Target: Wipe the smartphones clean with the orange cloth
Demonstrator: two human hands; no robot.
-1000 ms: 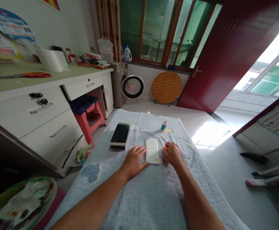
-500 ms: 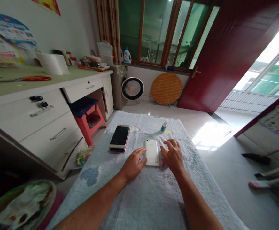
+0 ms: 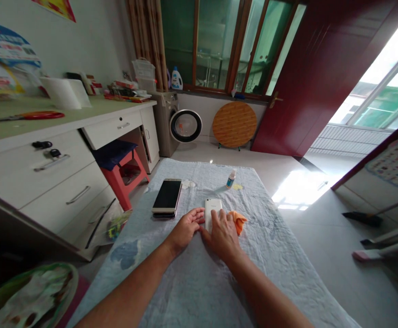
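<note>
A white smartphone (image 3: 213, 205) lies back side up on the cloth-covered table. My right hand (image 3: 224, 234) lies across its lower part, fingers spread over the back and the thumb near the lower left corner. At the phone's left edge, my left hand (image 3: 186, 228) rests with its fingers stretched out, touching or almost touching the side. An orange cloth (image 3: 240, 222) sits crumpled just right of my right hand, partly covered by its fingers. To the left is a stack of phones (image 3: 167, 197), the top one dark screen up. A small spray bottle (image 3: 230, 179) stands farther back.
A pale blue quilted cloth (image 3: 192, 291) covers the table. Left of it are a red stool (image 3: 123, 175), a white desk (image 3: 57, 168) and a bin (image 3: 74, 282). A washing machine (image 3: 166, 123) with its door open and a round wooden tabletop (image 3: 235, 124) stand behind.
My right hand has moved left from beside the white smartphone onto its back, uncovering more of the orange cloth. My left hand stays at the phone's left edge.
</note>
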